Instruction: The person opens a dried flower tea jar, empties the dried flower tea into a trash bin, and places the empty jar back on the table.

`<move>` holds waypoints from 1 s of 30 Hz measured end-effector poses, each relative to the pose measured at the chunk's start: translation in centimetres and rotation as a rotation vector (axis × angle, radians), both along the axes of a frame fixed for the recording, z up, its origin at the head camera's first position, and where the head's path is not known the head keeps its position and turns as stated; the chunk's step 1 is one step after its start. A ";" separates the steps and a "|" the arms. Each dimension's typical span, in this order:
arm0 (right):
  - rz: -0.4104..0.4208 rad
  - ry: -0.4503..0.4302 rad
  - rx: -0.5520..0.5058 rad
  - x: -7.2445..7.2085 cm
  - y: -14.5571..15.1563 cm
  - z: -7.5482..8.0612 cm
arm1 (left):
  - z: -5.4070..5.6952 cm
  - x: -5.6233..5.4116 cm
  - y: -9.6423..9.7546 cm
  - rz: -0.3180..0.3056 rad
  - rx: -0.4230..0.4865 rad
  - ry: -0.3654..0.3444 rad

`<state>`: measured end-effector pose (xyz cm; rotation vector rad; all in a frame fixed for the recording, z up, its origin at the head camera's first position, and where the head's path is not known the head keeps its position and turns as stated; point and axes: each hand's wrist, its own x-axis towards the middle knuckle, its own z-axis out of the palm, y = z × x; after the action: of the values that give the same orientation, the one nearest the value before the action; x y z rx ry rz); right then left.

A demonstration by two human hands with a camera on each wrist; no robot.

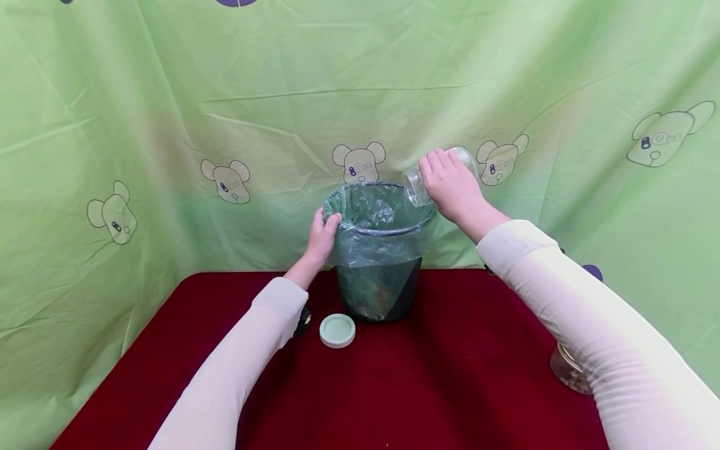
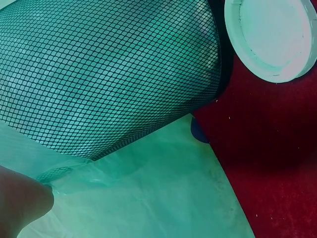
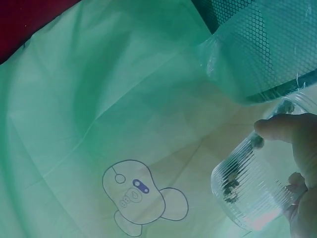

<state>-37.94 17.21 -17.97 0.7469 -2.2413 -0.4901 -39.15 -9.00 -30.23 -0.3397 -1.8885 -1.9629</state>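
A black mesh wastebasket (image 1: 374, 290) stands upright on the table, lined with a clear plastic bag (image 1: 377, 247) folded over its rim. My left hand (image 1: 322, 237) grips the rim at the left, thumb on top. Above the right side of the rim, my right hand (image 1: 450, 184) holds a clear ribbed jar (image 3: 247, 183), tilted with its lower end at the basket's opening. Some dark bits cling inside the jar in the right wrist view. In front of the basket lies a round pale green lid (image 1: 337, 330), also seen in the left wrist view.
A second clear container (image 1: 569, 370) with small pale pieces in it stands at the right, partly hidden by my right sleeve. The table (image 1: 394, 387) has a dark red cover. A green curtain (image 1: 270, 94) with mouse drawings hangs behind and at the sides.
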 end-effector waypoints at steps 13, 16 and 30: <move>0.045 0.064 0.040 -0.2 0.0 -0.3 | 0.2 0.1 0.0 0.014 -0.001 0.012; 0.049 0.076 0.057 -0.3 0.0 -0.3 | 0.2 0.1 0.1 0.015 -0.001 0.016; 0.010 0.047 0.167 -0.3 -0.3 -0.5 | 0.1 0.1 0.0 0.016 -0.013 -0.003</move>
<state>-38.23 16.91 -18.44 0.8224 -2.1713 -0.6889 -39.04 -8.99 -30.13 -0.3244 -1.9009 -1.9432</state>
